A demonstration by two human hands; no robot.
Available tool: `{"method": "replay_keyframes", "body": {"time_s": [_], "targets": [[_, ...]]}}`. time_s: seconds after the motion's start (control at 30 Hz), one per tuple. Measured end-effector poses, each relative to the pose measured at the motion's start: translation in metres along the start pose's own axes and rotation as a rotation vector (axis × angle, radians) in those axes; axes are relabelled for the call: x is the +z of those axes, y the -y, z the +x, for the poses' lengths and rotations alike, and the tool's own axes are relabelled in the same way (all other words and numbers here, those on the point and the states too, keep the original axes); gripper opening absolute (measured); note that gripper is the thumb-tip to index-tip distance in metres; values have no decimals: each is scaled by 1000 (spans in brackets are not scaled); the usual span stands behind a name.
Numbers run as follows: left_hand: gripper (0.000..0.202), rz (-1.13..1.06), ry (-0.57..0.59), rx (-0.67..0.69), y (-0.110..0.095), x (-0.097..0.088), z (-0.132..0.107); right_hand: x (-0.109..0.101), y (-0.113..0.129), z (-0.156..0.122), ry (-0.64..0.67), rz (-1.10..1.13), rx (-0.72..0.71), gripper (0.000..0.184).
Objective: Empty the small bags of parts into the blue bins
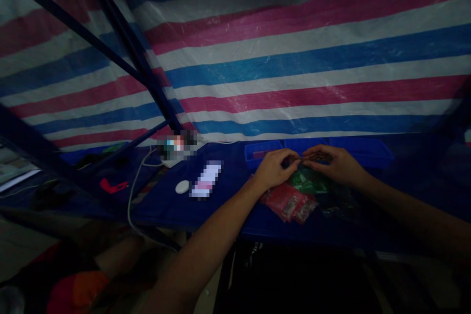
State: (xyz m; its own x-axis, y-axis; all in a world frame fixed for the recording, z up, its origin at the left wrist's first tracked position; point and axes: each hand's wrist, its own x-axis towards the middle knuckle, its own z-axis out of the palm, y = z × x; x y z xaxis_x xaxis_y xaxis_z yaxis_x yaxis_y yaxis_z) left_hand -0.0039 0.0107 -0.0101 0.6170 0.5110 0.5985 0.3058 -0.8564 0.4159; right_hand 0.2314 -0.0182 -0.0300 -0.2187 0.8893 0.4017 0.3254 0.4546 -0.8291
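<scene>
— Right of centre in the frame, what are the hands doing?

— The left hand (274, 169) and right hand (336, 164) meet fingertip to fingertip. Both pinch a small dark piece (302, 158) between them, but it is too dim to say what it is.

— Where is it held?

— Just above the green packets (311, 181). The red packets (289, 202) lie just below and left of those on the blue table (165, 206), and a blue tray (265, 149) sits just behind the knuckles.

— How far along?

— Hard to judge. Packets of both colours lie heaped under the hands, so I'd guess much is left. What the tray holds is too dark to tell.
</scene>
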Motion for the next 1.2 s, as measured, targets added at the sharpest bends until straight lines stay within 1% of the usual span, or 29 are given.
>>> {"method": "replay_keyframes", "body": {"time_s": [0.17, 0.33, 0.47, 0.8, 1.0, 1.2], "targets": [[16, 23, 20, 4, -2, -1, 0, -1, 0, 0, -9, -35, 1, 40], [18, 43, 36, 23, -3, -3, -1, -1, 4, 0, -15, 10, 15, 43], [19, 46, 46, 14, -5, -3, -1, -2, 5, 0, -13, 3, 12, 46], [21, -5, 31, -5, -9, -3, 0, -1, 7, -2, -29, -9, -9, 43], [23, -59, 2, -66, -6, -1, 1, 1, 4, -1, -32, 105, 45, 45], [19, -83, 2, -99, -6, -1, 1, -1, 5, 0, -43, 114, 54, 46]]}}
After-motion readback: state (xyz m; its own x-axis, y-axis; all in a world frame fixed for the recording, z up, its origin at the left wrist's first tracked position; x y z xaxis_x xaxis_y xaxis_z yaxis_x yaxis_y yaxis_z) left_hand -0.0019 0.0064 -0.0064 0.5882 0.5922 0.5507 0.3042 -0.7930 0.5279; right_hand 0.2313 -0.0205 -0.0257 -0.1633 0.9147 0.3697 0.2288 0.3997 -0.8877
